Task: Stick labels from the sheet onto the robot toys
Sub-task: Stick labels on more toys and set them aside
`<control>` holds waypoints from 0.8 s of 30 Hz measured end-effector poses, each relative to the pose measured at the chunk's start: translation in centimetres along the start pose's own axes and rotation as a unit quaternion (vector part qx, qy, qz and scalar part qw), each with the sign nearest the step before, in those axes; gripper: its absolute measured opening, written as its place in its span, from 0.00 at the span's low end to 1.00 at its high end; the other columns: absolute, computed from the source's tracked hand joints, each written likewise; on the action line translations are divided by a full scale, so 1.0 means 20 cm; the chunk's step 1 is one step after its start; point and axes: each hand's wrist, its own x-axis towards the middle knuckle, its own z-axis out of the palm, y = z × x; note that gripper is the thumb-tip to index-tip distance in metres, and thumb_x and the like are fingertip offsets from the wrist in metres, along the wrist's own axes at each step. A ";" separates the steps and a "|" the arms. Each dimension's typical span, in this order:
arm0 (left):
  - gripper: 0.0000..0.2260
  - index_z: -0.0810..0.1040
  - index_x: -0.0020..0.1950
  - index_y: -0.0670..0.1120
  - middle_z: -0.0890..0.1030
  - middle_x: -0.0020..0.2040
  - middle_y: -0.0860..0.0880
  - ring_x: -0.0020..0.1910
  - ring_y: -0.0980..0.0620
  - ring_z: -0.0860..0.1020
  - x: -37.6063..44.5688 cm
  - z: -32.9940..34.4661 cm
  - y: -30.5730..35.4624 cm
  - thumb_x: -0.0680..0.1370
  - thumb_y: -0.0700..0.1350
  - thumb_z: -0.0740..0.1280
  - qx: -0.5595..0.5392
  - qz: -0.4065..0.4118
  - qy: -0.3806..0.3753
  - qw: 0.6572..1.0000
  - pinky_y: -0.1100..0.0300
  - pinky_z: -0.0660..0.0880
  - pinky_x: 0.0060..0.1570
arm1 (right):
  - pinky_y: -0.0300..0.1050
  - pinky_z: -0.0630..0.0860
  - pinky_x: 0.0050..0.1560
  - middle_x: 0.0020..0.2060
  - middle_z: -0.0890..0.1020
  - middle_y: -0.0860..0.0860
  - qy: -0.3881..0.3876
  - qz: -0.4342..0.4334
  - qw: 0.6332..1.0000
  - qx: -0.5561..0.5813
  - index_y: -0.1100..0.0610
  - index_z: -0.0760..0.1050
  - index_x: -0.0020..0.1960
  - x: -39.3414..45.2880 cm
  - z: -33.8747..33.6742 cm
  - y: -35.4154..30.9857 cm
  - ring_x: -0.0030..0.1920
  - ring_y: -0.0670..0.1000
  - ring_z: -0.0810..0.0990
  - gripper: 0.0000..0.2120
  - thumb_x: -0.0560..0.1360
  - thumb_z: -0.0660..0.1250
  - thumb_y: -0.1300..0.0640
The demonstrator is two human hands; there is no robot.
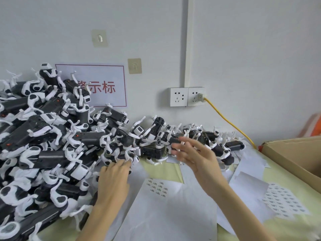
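- At the near edge of the pale yellow-green tabletop (286, 230), a large white backing sheet (166, 214), mostly bare, with a small cluster of printed labels (157, 187) left near its far end.
- To the right of it, a second white label sheet (284, 200), covered in rows of small grey-printed stickers, lying flat over other loose white paper.
- On the left, a deep heap of black-and-white plastic robot toys (43, 145), piled from the near edge up against the wall and thinning into a low row toward the right.
- Left hand (113, 180) lying palm down at the foot of the heap, fingers stretched forward, tips touching a toy at the pile's edge; no clear grip to be seen.
- Right hand (196, 153) raised above the table in front of the row of toys, blurred, fingers spread and relaxed, apparently holding nothing; well apart from the left hand.
- At the right edge, an open brown cardboard box (295, 157).
- Farther back, on the white wall, a red-bordered white sign with red characters (102, 87), partly hidden by toys.
- Beside it, a double white wall socket (186, 96) with a yellow cable (231, 124) plugged in, running down toward the box.
- Higher up, two beige adhesive hooks (134, 66).
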 end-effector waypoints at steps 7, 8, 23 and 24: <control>0.20 0.80 0.72 0.43 0.84 0.60 0.49 0.52 0.46 0.84 0.04 -0.04 0.05 0.80 0.32 0.72 -0.297 0.021 0.114 0.948 0.57 0.77 0.50 | 0.44 0.83 0.47 0.46 0.88 0.56 -0.035 0.063 0.978 -0.195 0.59 0.82 0.58 -0.05 0.07 0.14 0.45 0.54 0.87 0.09 0.85 0.64 0.64; 0.21 0.80 0.72 0.44 0.84 0.61 0.49 0.55 0.47 0.84 0.04 -0.05 0.06 0.80 0.32 0.71 -0.332 0.013 0.120 0.936 0.55 0.79 0.54 | 0.44 0.83 0.47 0.46 0.88 0.56 -0.037 0.068 0.974 -0.212 0.58 0.82 0.58 -0.05 0.08 0.15 0.45 0.54 0.87 0.08 0.84 0.65 0.64; 0.18 0.82 0.69 0.54 0.85 0.65 0.54 0.67 0.56 0.80 0.02 -0.13 0.17 0.79 0.45 0.73 -0.749 -0.080 0.100 0.651 0.61 0.78 0.65 | 0.36 0.80 0.57 0.68 0.72 0.35 -0.093 0.054 0.957 -0.271 0.40 0.58 0.80 -0.10 0.15 0.25 0.66 0.31 0.74 0.41 0.74 0.77 0.48; 0.20 0.82 0.70 0.52 0.84 0.66 0.54 0.68 0.54 0.81 0.02 -0.12 0.19 0.77 0.45 0.74 -0.781 -0.102 0.085 0.611 0.58 0.78 0.65 | 0.34 0.79 0.56 0.66 0.72 0.30 -0.093 0.057 0.962 -0.250 0.39 0.60 0.78 -0.10 0.16 0.25 0.65 0.28 0.73 0.40 0.74 0.78 0.48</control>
